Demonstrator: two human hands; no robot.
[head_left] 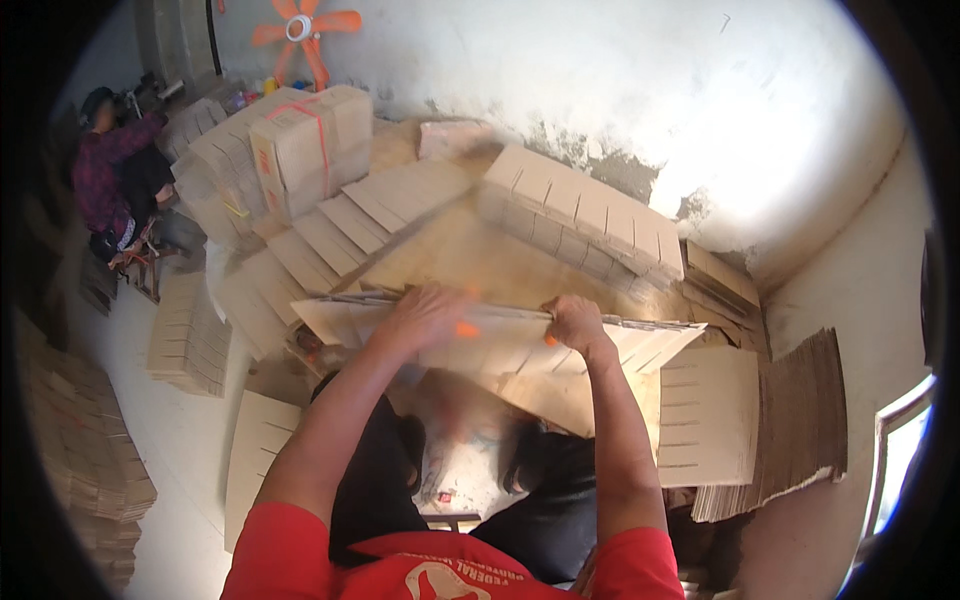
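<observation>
A cardboard divider assembly, made of slotted strips, stands on edge in front of me across the wooden board. My right hand is closed round its upper edge, with something orange at the fingers. Over the left half of the same edge is my left hand. Motion blurs its fingers, which also show orange, so their grip is unclear. Beyond both hands, a bare stretch of the wooden board shows.
Slotted cardboard sheets lie overlapping at the far left, beside a strapped carton. A long stack lies near the wall. More stacks stand at my right. A person sits at the far left, near an orange fan.
</observation>
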